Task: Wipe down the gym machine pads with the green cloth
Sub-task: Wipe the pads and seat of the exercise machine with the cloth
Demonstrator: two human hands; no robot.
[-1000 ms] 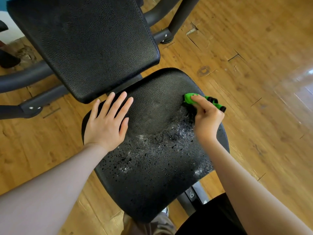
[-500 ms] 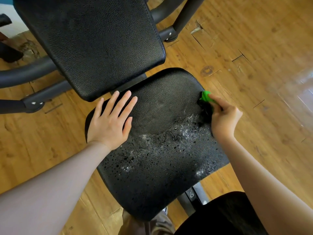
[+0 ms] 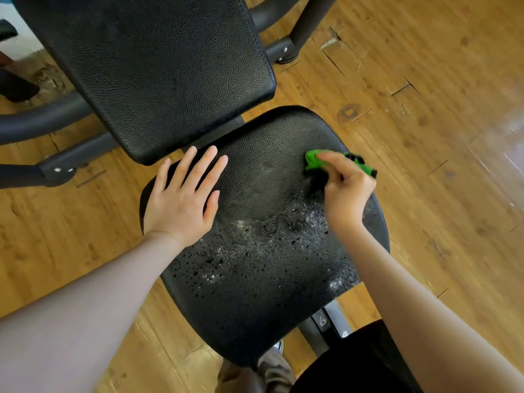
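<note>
The black seat pad [image 3: 255,279] fills the middle of the view, speckled with wet droplets and white foam across its near half. Behind it stands the black back pad [image 3: 158,66]. My right hand [image 3: 347,194] grips the green cloth [image 3: 314,160], bunched with a black edge, and presses it on the far right part of the seat pad. My left hand [image 3: 184,199] rests flat with straight fingers on the seat pad's far left corner.
Dark metal frame tubes [image 3: 42,123] run left under the back pad, and another leg [image 3: 306,24] goes up at the top. A grey bracket [image 3: 326,321] sits under the seat's near edge. Wooden floor [image 3: 425,137] surrounds the machine.
My right hand has swept the cloth out to the seat's right edge and back inward to the left. The left hand stays flat on the pad.
</note>
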